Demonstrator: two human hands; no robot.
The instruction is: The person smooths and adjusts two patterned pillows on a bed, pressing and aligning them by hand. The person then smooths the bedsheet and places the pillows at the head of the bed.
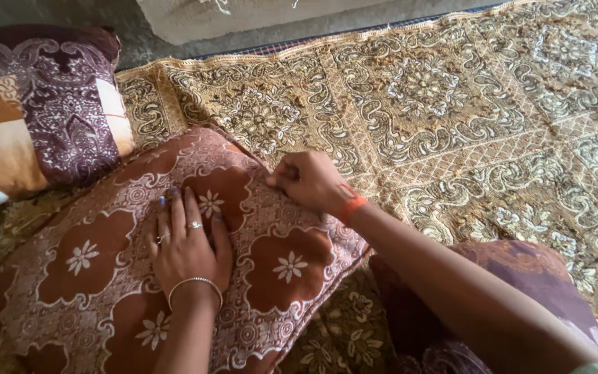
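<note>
Rust-brown fabric with cream flowers and scalloped borders covers the nearest pillow [112, 277], which lies flat on the bed at the lower left of the view from the head camera. On the middle of it rests the left hand [187, 246], palm down, its fingers [174, 208] spread open and pressed flat on the cover, gripping nothing; it wears rings and a thin metal bangle at the wrist. Just beyond, at the pillow's far edge, the right hand [311, 181] is curled closed, its fingertips pinching the edge of the pillow cover; an orange thread band circles the wrist. The right forearm crosses the lower right, passing over a fold of purple patterned cloth [520, 266] and hiding part of it. Under everything spreads a gold and brown bedspread [437, 104] with floral squares and scrollwork, reaching to the far edge. At the far left a second pillow [43, 111], maroon with cream and orange patches, stands propped up, close beside the first.
</note>
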